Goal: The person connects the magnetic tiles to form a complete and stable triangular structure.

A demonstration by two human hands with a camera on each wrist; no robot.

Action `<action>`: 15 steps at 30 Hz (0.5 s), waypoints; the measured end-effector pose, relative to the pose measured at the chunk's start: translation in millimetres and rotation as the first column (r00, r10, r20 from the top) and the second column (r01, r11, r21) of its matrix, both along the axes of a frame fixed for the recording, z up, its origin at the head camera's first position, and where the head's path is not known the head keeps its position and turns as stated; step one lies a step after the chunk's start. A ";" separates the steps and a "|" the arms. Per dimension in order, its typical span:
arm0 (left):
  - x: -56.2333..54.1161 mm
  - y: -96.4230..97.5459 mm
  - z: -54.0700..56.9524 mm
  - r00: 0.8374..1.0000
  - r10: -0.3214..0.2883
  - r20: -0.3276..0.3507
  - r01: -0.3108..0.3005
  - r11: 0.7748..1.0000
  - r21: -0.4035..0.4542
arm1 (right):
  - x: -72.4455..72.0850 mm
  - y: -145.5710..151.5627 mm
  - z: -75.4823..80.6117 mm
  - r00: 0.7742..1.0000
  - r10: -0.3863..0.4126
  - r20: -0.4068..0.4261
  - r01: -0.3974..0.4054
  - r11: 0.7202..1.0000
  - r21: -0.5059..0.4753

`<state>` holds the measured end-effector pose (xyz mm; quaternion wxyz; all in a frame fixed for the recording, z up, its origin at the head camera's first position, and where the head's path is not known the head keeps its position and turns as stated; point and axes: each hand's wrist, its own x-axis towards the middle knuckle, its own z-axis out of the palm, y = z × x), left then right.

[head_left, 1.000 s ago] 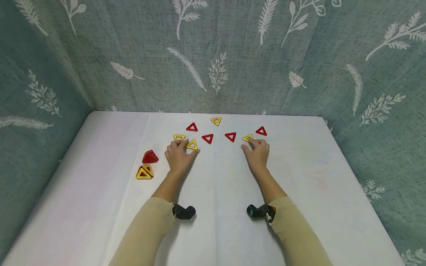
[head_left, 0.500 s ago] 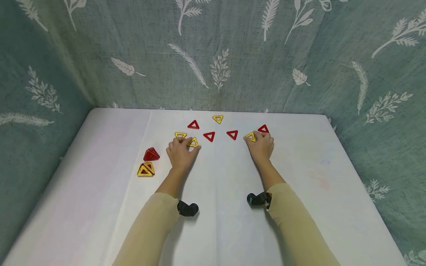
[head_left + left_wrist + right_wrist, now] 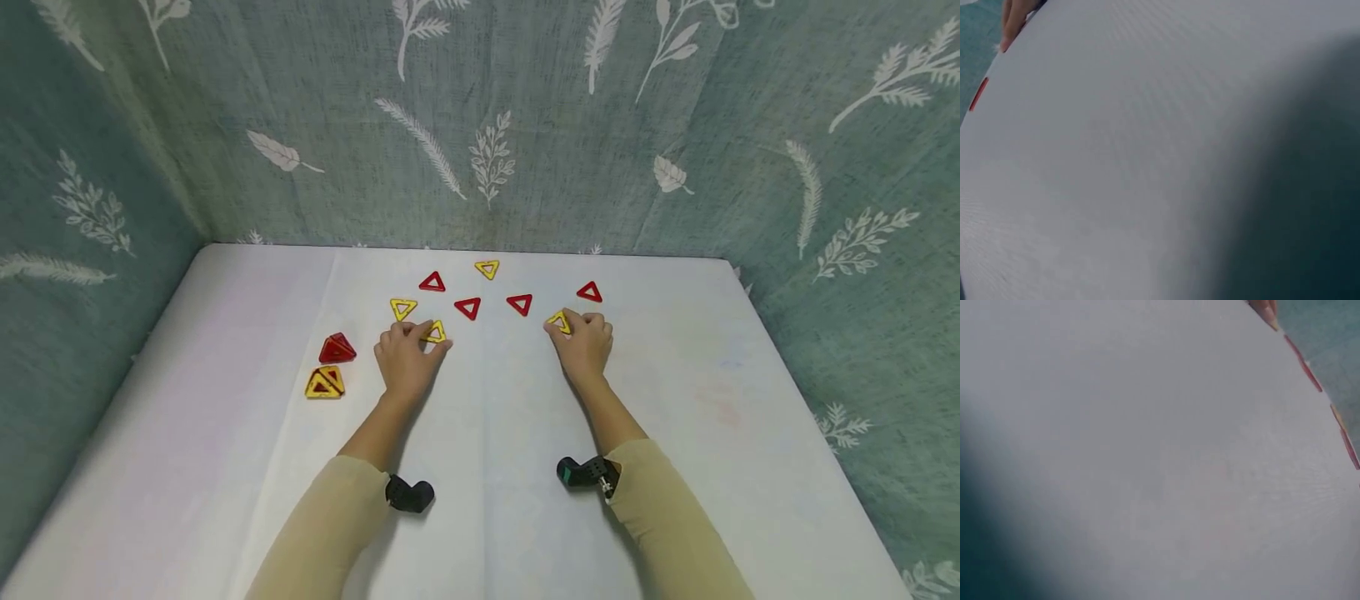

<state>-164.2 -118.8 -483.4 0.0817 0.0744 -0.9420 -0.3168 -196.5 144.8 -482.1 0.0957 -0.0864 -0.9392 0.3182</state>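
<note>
Near the middle of the table, my left hand (image 3: pixel 407 360) pinches a yellow triangle tile (image 3: pixel 438 339) between thumb and forefinger. My right hand (image 3: pixel 588 345) holds another yellow triangle tile (image 3: pixel 553 319) by its edges, fingertips down at the white surface. Just beyond the left fingers lies a yellow triangle tile (image 3: pixel 395 310), apart from them. Past the right hand is a red triangle tile (image 3: pixel 590 297). Between the hands two red tiles lie with points toward me, a left one (image 3: pixel 459 308) and a right one (image 3: pixel 512 304). Fingertips (image 3: pixel 1265 310) show in the right wrist view's top corner.
A red triangle tile (image 3: pixel 432 288) and a yellow one (image 3: pixel 487 277) lie near the table's far edge. Left of my left hand sit a red tile pile (image 3: pixel 337 350) and a yellow-and-red pile (image 3: pixel 316 395). Patterned green cloth (image 3: pixel 330 192) walls the back and sides.
Both hands have drawn slightly nearer to me, each with its yellow tile. The right tile has turned and come away from the far red tile. The left fingers no longer overlap the farther yellow tile.
</note>
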 end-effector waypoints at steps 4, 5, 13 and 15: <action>2.5 -2.0 1.8 1.000 -0.028 -0.004 0.028 1.000 -0.001 | 3.8 -3.2 0.4 1.000 0.016 -0.022 -0.016 1.000 0.004; 3.3 -2.5 1.4 0.999 -0.034 -0.002 0.033 0.999 -0.004 | 5.2 -4.0 0.1 1.000 0.019 -0.023 -0.019 1.000 0.006; 13.5 3.2 -0.5 0.992 -0.127 -0.005 0.126 0.990 -0.056 | 28.0 -10.2 -3.8 0.999 0.048 -0.015 -0.048 0.999 -0.015; 17.1 6.8 0.5 0.987 -0.158 -0.011 0.157 0.986 -0.060 | 35.1 -12.5 -2.9 0.998 0.057 -0.019 -0.058 0.998 -0.023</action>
